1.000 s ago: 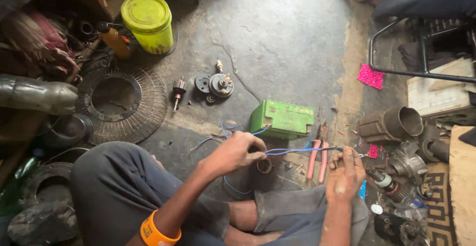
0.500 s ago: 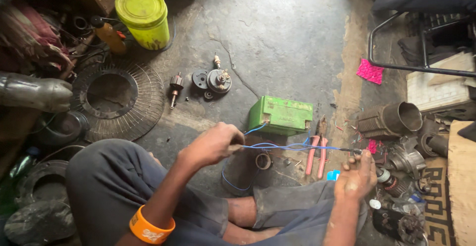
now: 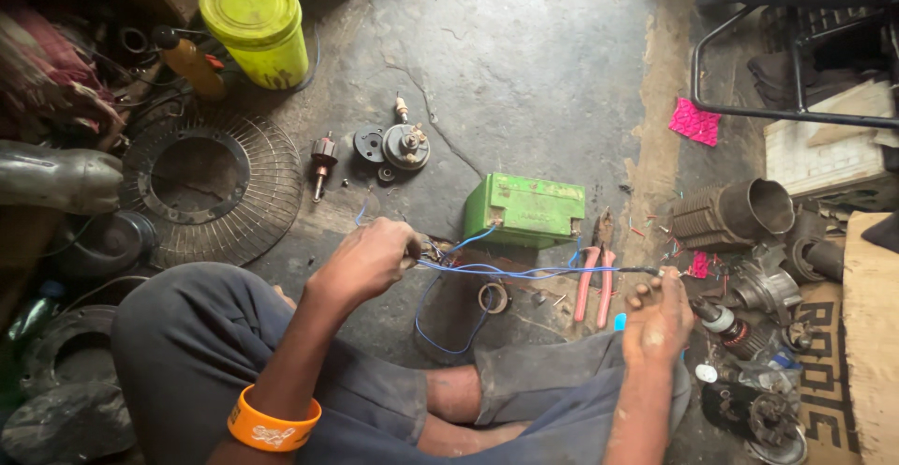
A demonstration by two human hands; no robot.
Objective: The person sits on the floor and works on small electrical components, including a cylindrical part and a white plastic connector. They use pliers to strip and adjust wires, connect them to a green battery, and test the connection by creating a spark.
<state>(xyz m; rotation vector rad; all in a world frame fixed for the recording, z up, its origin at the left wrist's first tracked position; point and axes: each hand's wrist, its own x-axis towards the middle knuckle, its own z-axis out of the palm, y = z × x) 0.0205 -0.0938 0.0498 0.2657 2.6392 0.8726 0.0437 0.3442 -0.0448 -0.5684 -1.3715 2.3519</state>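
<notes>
A: What has been changed?

B: The thin blue wire (image 3: 524, 269) has been drawn taut, pinched at each end by the left hand (image 3: 370, 261) and right hand (image 3: 660, 320), now wider apart, before the green rectangular battery (image 3: 523, 209).

A: Meaning?

B: Stretching seems nearly finished.

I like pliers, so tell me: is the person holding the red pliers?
No, the pliers lie on the floor between the hands, which hold a blue wire stretched from left hand to right hand.

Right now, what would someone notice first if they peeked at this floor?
Probably the blue wire stretched between the left hand and right hand, low in the middle. Just behind it sits a bright green box, and a yellow bucket stands at the top left.
</notes>
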